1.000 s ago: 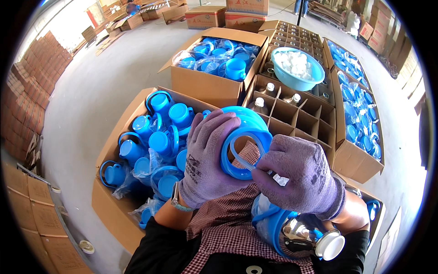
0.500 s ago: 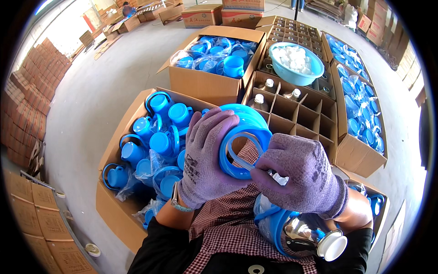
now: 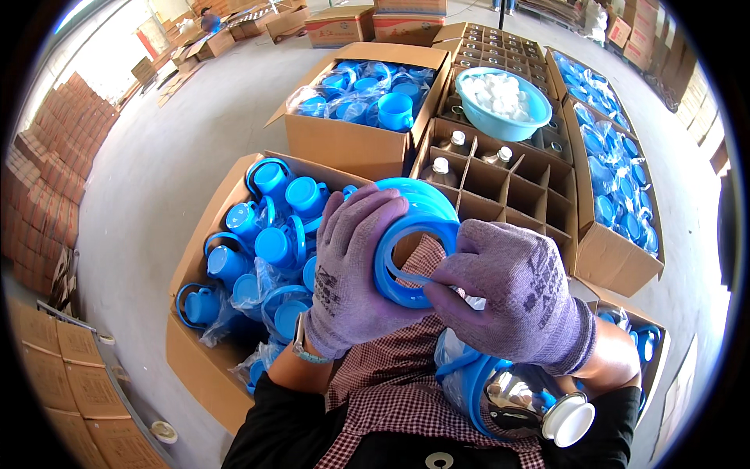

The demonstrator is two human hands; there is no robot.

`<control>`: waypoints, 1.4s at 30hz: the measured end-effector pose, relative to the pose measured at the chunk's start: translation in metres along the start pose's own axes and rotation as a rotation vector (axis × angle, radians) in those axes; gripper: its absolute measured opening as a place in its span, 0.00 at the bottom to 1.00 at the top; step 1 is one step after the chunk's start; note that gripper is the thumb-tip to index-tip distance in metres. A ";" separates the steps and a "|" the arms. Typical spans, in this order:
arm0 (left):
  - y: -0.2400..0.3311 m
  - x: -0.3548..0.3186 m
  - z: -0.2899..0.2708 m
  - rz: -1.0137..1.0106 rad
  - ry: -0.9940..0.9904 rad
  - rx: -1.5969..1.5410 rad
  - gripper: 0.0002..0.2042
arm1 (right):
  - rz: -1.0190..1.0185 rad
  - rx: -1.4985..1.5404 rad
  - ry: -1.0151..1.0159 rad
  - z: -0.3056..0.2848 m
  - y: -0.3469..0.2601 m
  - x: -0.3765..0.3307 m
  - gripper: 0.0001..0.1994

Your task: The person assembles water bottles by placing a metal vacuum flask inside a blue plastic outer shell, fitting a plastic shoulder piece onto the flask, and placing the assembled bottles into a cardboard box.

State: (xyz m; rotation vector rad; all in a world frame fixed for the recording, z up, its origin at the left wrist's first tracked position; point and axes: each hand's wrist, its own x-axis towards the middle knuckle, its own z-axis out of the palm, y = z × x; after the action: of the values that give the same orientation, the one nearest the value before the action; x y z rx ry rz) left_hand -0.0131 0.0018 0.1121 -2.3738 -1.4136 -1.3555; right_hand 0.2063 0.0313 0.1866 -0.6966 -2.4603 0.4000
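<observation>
Partly hidden by gloved hands (image 3: 355, 262) (image 3: 508, 293) — blue ring (image 3: 401, 295), pale strip (image 3: 412, 277).

1. Toward seven o'clock, close to the middle, we see dark print on the back of the purple glove on the left hand (image 3: 355, 264); it is too small for us to make out.
2. At four o'clock, we find larger dark print, running slantwise, across the back of the right hand (image 3: 512, 293) in its matching glove.
3. Near twelve o'clock, we spot large characters on red bands across two brown boxes, the left box (image 3: 340, 27) and the right box (image 3: 408, 30).
4. At eight o'clock, we notice faint dark print on the stacked boxes (image 3: 66, 383), blurred beyond our reading.
</observation>
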 end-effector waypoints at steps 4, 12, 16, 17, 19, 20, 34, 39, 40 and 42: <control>0.001 0.001 0.001 -0.009 -0.016 -0.005 0.51 | -0.001 -0.068 -0.018 0.000 -0.001 -0.001 0.07; 0.005 0.001 -0.001 -0.026 -0.040 0.027 0.51 | -0.024 -0.097 0.068 0.006 0.000 -0.003 0.08; 0.006 0.001 -0.001 -0.014 -0.036 0.021 0.52 | 0.140 -0.130 0.074 0.014 -0.004 -0.003 0.08; 0.008 0.001 -0.001 -0.015 -0.039 0.019 0.52 | 0.128 -0.172 0.043 0.011 -0.006 -0.002 0.08; 0.011 0.003 0.000 -0.018 -0.046 0.013 0.53 | 0.128 -0.220 0.004 0.009 -0.007 0.000 0.08; 0.011 0.003 0.002 -0.025 -0.046 0.001 0.53 | 0.138 -0.227 -0.002 0.008 -0.007 0.001 0.08; 0.003 -0.010 0.025 0.088 0.080 -0.318 0.47 | -0.037 0.020 -0.053 0.013 0.022 0.006 0.07; -0.006 -0.032 0.049 -0.019 -0.005 -0.262 0.37 | 0.021 0.121 -0.194 0.039 0.054 0.002 0.05; -0.006 -0.035 0.053 -0.020 0.004 -0.250 0.40 | 0.040 0.144 -0.224 0.045 0.061 0.002 0.05; -0.005 -0.040 0.058 -0.022 0.023 -0.218 0.47 | 0.078 0.235 -0.270 0.050 0.066 0.003 0.05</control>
State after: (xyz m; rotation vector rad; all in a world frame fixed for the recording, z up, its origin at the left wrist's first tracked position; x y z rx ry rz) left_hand 0.0133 0.0040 0.0462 -2.4684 -1.3530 -1.6135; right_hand 0.2016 0.0808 0.1203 -0.6768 -2.5805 0.8469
